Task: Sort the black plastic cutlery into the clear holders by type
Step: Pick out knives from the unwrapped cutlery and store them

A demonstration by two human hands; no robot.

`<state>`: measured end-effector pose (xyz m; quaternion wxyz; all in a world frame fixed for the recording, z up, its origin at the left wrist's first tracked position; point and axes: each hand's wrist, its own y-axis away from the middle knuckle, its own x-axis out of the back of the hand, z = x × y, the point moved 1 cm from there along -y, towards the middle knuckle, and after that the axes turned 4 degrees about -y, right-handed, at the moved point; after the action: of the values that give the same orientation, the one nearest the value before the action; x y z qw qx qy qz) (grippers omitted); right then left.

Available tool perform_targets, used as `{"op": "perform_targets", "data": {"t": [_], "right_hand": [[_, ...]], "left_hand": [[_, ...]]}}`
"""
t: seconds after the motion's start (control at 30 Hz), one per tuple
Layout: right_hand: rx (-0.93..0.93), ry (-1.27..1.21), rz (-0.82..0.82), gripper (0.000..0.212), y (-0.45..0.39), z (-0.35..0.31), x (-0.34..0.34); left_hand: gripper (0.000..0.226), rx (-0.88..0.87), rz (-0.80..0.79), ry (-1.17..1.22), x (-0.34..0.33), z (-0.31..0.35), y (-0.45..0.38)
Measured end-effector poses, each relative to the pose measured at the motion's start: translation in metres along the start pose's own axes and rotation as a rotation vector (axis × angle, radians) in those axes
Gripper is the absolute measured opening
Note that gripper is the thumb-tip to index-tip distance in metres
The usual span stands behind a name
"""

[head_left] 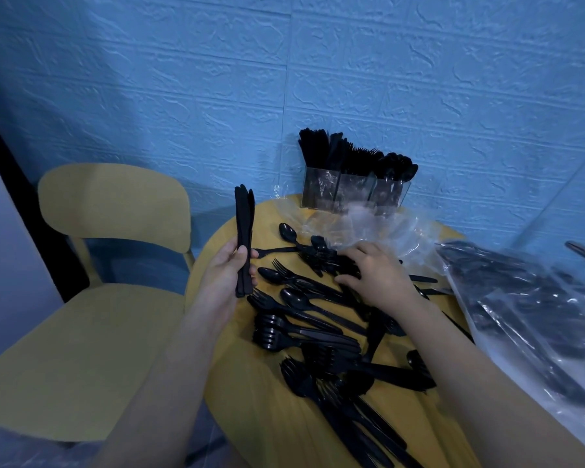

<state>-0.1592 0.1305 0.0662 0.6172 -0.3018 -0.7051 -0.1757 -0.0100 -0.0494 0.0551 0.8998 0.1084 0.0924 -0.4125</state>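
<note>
Against the blue textured wall (352, 62), a round yellow table (244, 383) is seen with a yellow chair (112, 211) drawn up at its left. Clear plastic bags (527, 315) holding more black cutlery are heaped along the right edge, and a crumpled clear wrapper (368, 224) lies near the far side. No brand, label or writing can be read anywhere.

Loose forks and spoons (318, 319) are scattered across the tabletop, most with their long axes running from upper left to lower right, heads toward the left. At the far edge, by the wall, three clear holders (352, 190) are stood side by side; cutlery is packed upright in them, knives at the left, forks in the middle, spoons at the right.

A stack of knives (244, 241) is held nearly vertical over the table's left edge, blades pointing up. It is gripped near its lower end by the left hand (225, 275), palm turned up, thumb and fingers curled round the handles. The right hand (375, 275) is laid palm down on the pile, fingers bent over a cluster of spoons; whether anything is actually grasped cannot be told.
</note>
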Motion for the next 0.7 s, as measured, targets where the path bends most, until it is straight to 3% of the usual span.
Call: {"op": "perform_targets", "data": {"t": [0.17, 0.27, 0.37, 0.53, 0.7], "right_hand": [[0.042, -0.178, -0.164, 0.032, 0.005, 0.000, -0.008], [0.019, -0.345, -0.083, 0.023, 0.006, 0.006, -0.004], [-0.052, -0.285, 0.028, 0.028, -0.003, 0.016, -0.003], [-0.112, -0.197, -0.087, 0.058, -0.009, 0.019, -0.003], [-0.058, -0.168, -0.195, 0.049, -0.003, 0.016, -0.003]], "left_hand": [[0.035, -0.013, -0.027, -0.016, -0.007, 0.002, 0.000], [0.036, -0.011, -0.044, -0.024, -0.008, 0.003, -0.003], [0.037, -0.010, -0.057, -0.019, -0.011, 0.002, -0.004], [0.038, -0.007, -0.087, -0.028, -0.016, 0.000, -0.009], [0.038, -0.004, -0.101, -0.043, -0.018, -0.002, -0.014]]}}
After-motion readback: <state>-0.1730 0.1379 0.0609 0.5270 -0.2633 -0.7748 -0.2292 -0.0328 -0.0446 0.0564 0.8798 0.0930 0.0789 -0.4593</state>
